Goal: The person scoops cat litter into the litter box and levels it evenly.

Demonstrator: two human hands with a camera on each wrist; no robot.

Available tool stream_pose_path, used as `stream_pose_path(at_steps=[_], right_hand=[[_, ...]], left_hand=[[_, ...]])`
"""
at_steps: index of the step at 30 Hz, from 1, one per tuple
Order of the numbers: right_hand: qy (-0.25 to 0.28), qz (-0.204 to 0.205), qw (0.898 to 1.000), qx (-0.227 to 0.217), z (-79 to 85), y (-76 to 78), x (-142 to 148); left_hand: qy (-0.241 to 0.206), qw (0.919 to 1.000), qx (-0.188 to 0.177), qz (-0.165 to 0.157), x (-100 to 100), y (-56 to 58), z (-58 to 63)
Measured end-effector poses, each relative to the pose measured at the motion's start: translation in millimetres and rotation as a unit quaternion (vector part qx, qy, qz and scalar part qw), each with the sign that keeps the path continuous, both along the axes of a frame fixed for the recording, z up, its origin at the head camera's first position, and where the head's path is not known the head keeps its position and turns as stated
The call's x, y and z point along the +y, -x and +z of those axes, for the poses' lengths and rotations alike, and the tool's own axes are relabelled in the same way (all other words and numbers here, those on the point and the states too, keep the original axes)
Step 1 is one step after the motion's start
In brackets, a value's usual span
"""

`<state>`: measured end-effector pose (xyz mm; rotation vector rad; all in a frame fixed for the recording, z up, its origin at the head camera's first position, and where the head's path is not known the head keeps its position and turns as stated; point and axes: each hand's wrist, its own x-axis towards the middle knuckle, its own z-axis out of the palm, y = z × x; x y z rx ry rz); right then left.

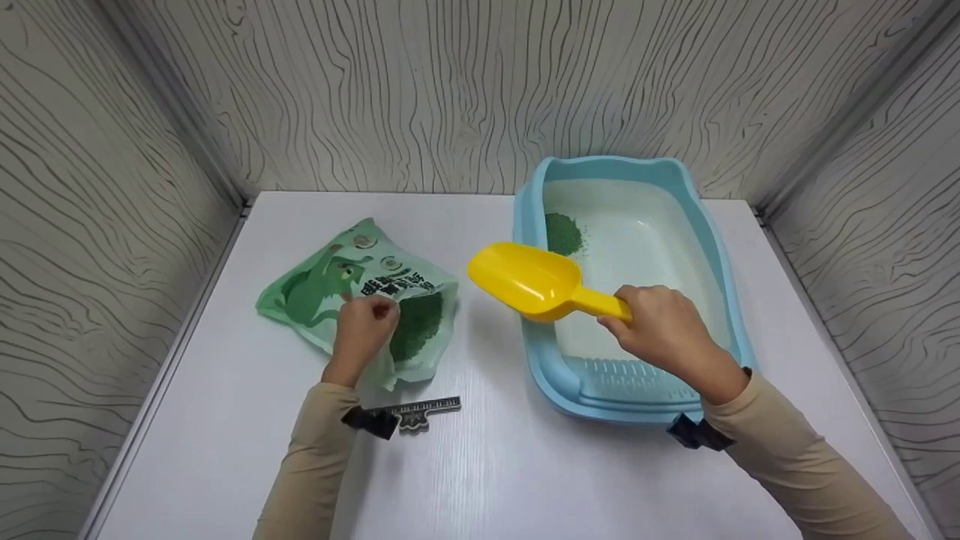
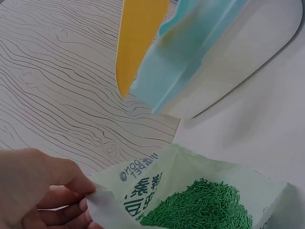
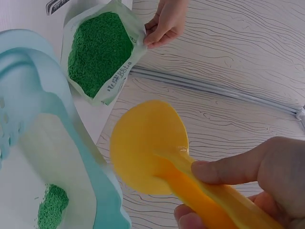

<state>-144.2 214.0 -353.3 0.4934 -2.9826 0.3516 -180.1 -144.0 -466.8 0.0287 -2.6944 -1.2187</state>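
Right now the left hand (image 1: pixel 365 328) pinches the rim of the bag (image 1: pixel 405 285), fingers curled; the bag lies nearer the left edge of the desk (image 1: pixel 540 465), its mouth gaping on green pellets (image 1: pixel 416 328). The right hand (image 1: pixel 667 324) wraps round the handle of the scoop (image 1: pixel 529 279), above the left wall of the tray (image 1: pixel 652 255), which stands nearer the right edge, a small heap (image 1: pixel 562 234) inside

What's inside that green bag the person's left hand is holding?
Small green pellets show through the open mouth of the bag, its edge pinched by the left hand. Whatever lies deeper, beneath the top pellets, is covered.
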Motion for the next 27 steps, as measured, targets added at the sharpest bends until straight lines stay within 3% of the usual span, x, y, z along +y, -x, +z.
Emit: stream_pose_path(at_steps=[27], right_hand=[[-0.001,0.061,0.998,-0.029,-26.4,-9.6,-36]], left_hand=[[0.003,0.9999,-0.006,0.009,0,-0.7,0.3]])
